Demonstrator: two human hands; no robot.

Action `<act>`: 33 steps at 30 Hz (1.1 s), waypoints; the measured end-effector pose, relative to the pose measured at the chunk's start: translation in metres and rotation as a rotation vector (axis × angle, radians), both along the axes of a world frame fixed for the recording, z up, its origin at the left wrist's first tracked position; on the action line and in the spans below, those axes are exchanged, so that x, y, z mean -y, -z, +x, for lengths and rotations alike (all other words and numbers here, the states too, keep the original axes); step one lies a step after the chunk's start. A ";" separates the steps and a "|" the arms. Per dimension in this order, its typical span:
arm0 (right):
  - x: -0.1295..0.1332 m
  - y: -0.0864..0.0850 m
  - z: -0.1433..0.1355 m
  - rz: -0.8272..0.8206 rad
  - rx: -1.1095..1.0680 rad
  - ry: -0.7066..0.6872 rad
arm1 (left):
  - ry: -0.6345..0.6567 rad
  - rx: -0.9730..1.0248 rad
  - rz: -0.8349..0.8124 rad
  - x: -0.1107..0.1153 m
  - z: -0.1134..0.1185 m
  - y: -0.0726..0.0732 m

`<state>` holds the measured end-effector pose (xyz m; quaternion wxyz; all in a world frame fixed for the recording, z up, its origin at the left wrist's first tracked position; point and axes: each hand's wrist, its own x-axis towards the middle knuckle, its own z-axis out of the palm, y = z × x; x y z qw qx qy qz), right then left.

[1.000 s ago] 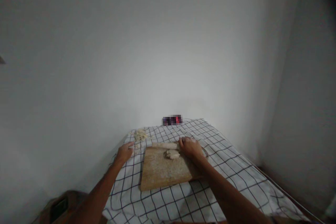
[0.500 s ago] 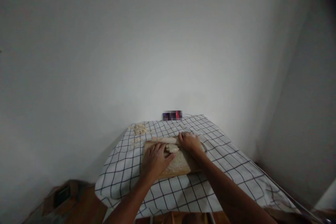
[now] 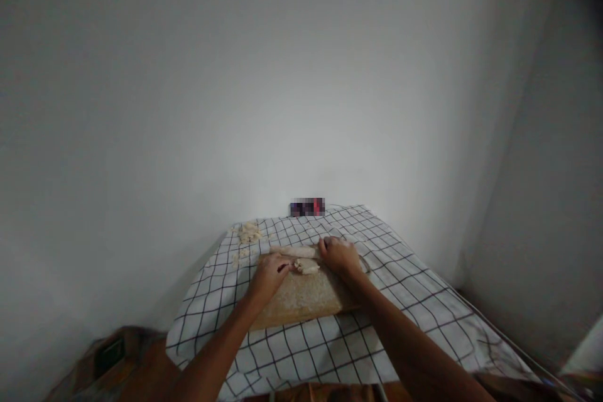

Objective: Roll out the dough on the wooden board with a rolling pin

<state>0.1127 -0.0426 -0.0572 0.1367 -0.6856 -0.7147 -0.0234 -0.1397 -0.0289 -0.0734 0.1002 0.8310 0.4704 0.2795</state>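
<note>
Plain pale wall (image 3: 301,94) rises behind your table, which is spread with a white tablecloth (image 3: 419,314) crossed by dark grid lines. Before you lies a floury wooden board (image 3: 311,298), and on it, toward the far side, sits a small lump of dough (image 3: 308,267) between your two hands. Your right hand (image 3: 340,255) is curled over the right end of a pale rolling pin (image 3: 294,252), which lies along the board's far edge, just beyond the dough. Your left hand (image 3: 269,275) has its fingers bent, their tips at the dough's left end; whether they pinch it, you cannot tell from here. Pale scraps (image 3: 249,232) lie farther off on the cloth, to the left.
</note>
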 end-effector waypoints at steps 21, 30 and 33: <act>-0.003 0.001 -0.001 0.024 -0.135 0.103 | -0.096 -0.055 0.003 0.020 0.032 -0.009; 0.001 0.003 0.001 0.003 0.015 0.043 | -0.107 -0.012 0.033 0.014 0.012 -0.001; 0.004 0.001 0.001 -0.003 0.030 0.047 | -0.037 0.035 0.003 0.016 0.018 0.000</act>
